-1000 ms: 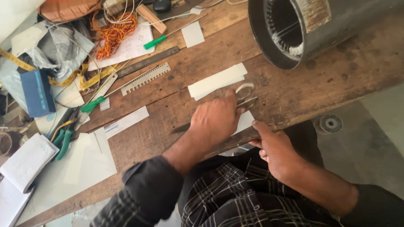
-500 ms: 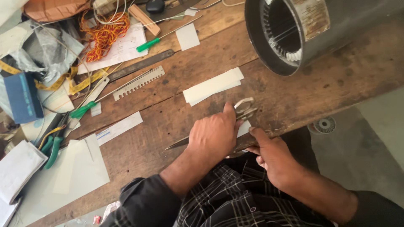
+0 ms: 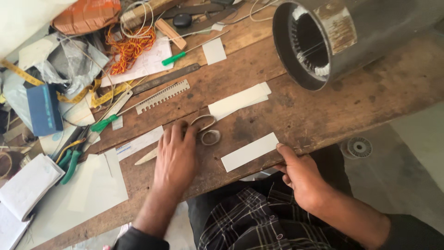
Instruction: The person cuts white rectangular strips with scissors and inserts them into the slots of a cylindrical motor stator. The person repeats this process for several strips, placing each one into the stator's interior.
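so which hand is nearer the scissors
Left. The left hand lies on the scissors; the right hand holds the table edge, off to their right.

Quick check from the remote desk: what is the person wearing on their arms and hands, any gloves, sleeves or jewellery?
Both hands are bare, with no gloves. The left hand shows no ring or watch, and its forearm is uncovered up to a dark sleeve pushed back near the elbow. The right hand is likewise bare, with a dark sleeve starting well above the wrist. No wristbands or markings show.
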Tool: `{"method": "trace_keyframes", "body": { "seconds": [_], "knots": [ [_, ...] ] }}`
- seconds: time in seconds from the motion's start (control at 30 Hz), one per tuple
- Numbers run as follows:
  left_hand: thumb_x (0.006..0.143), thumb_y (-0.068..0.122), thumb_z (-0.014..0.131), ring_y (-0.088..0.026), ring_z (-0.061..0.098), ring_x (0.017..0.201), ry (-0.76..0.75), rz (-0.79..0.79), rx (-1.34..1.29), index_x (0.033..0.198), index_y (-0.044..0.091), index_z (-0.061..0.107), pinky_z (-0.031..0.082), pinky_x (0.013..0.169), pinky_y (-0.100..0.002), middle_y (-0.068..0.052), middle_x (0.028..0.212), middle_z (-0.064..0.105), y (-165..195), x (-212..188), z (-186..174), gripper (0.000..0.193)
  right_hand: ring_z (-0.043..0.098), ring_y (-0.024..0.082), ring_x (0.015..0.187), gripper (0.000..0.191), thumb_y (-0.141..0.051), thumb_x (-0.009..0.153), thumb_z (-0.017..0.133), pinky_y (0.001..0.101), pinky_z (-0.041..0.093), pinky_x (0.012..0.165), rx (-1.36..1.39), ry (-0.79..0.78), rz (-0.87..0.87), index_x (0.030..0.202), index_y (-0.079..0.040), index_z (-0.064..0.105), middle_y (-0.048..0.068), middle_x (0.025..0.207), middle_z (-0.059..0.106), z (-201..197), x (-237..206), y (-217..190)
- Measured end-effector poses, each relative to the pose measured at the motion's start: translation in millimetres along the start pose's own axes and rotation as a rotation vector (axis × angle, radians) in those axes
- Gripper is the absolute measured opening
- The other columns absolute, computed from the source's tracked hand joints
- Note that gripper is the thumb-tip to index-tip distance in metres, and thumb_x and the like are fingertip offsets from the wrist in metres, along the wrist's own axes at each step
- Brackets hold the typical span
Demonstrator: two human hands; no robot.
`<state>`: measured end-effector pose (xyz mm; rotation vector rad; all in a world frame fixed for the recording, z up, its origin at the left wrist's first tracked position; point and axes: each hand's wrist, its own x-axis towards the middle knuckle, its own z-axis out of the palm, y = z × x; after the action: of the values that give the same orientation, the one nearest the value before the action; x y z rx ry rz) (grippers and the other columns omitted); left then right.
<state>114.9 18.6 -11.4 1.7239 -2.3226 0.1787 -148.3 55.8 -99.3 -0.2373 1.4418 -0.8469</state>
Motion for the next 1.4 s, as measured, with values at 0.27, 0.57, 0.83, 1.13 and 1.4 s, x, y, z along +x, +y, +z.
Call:
{"method": "trace_keyframes", "body": {
  "seconds": [0.27, 0.57, 0.83, 1.13, 1.4],
  "knots": [
    [0.093, 0.025, 0.066, -0.036, 0.057, 0.11, 0.005, 0.076, -0.254, 0.115, 0.003, 0.063, 0.046, 0.089, -0.048, -0.018, 0.115, 0.06, 110, -17, 25, 0.031, 0.064, 0.011, 0.082, 0.042, -0.042, 0.098, 0.061, 0.0254, 0.051, 0.07, 0.001, -0.17, -0.029, 0.104, -0.002, 0.074, 0.004, 0.093, 0.071, -13, -7, 3],
    [0.087, 0.008, 0.063, -0.035, 0.057, 0.115, 0.02, 0.183, -0.371, 0.126, 0.002, 0.065, 0.048, 0.097, -0.045, -0.016, 0.122, 0.061, 120, -28, 23, 0.04, 0.073, 0.019, 0.091, 0.025, -0.024, 0.096, 0.07, 0.0304, 0.062, 0.085, -0.015, -0.037, 0.04, 0.102, 0.0, 0.072, 0.009, 0.096, 0.074, -45, -18, 4],
    [0.09, 0.014, 0.068, -0.031, 0.056, 0.127, -0.074, 0.407, -0.54, 0.132, 0.004, 0.065, 0.046, 0.107, -0.043, -0.012, 0.134, 0.061, 106, -38, 13, 0.044, 0.072, 0.017, 0.089, 0.027, -0.022, 0.097, 0.064, 0.0299, 0.061, 0.084, -0.058, -0.034, 0.065, 0.11, -0.001, 0.074, 0.008, 0.096, 0.076, -39, -33, 3],
    [0.09, 0.033, 0.073, -0.029, 0.06, 0.115, -0.184, 0.466, -0.501, 0.13, 0.006, 0.064, 0.045, 0.103, -0.045, -0.009, 0.119, 0.065, 102, -11, -4, 0.049, 0.067, 0.013, 0.079, 0.02, -0.01, 0.094, 0.07, 0.0231, 0.054, 0.07, -0.145, -0.063, -0.059, 0.111, -0.001, 0.076, 0.007, 0.093, 0.074, -35, -48, -20],
    [0.092, 0.033, 0.073, -0.029, 0.062, 0.117, -0.168, 0.515, -0.616, 0.13, 0.011, 0.065, 0.048, 0.101, -0.044, -0.007, 0.121, 0.067, 98, 12, -5, 0.045, 0.067, 0.01, 0.079, 0.016, -0.008, 0.094, 0.07, 0.0203, 0.049, 0.065, -0.144, -0.051, -0.097, 0.108, -0.003, 0.074, 0.004, 0.092, 0.074, -39, -42, -42]
  ]
}}
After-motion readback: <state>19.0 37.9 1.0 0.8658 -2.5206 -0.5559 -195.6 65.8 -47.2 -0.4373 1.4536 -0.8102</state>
